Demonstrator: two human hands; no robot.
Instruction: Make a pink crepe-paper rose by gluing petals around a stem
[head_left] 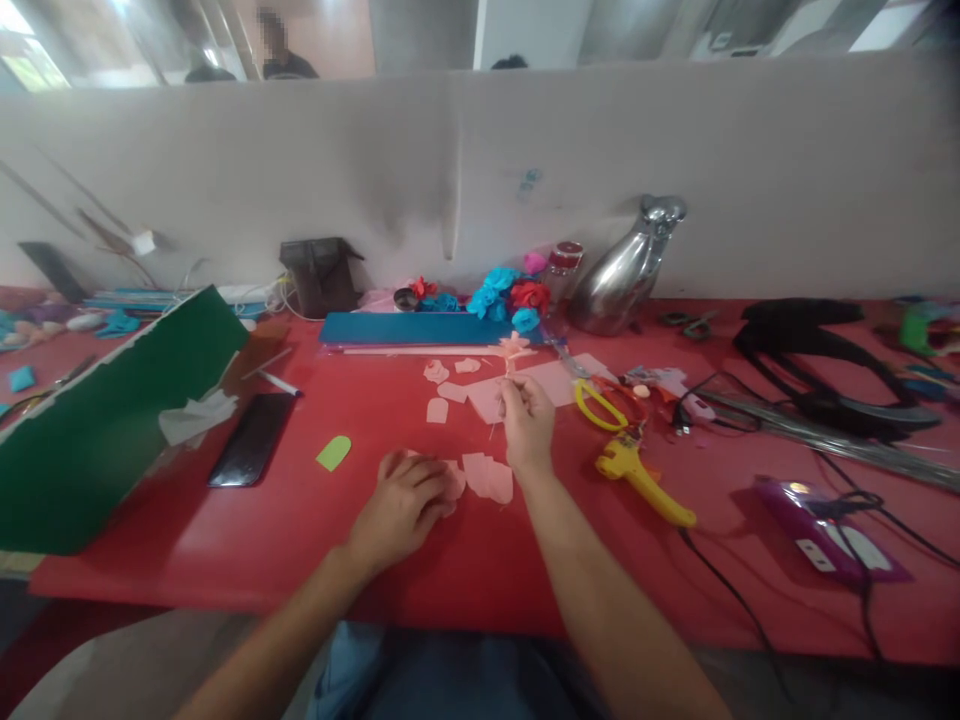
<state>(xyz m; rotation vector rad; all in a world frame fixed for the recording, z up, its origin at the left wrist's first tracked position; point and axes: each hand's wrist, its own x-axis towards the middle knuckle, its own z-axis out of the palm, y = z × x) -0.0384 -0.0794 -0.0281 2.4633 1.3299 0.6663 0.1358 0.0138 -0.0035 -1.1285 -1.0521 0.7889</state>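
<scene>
My right hand [527,418] pinches the thin stem of a pale pink paper flower [514,347], whose head stands upright above the fingers. On the red table my left hand [401,503] has its fingers bent down onto pink paper petals [453,480], partly hiding them. Just right of that hand lie more cut petals [487,477], overlapping. A single pink petal [437,410] and several small pink pieces [436,371] rest farther back. Under and behind the right hand is a pink paper sheet [568,383]. A green paper petal [334,453] lies to the left.
To the right are yellow-handled scissors [600,405], a yellow glue gun [646,483] with a cord, and a purple box [829,530]. A phone [251,440] and green board [127,430] lie left. Behind stand blue paper flowers [491,292] and a metal jug [628,268].
</scene>
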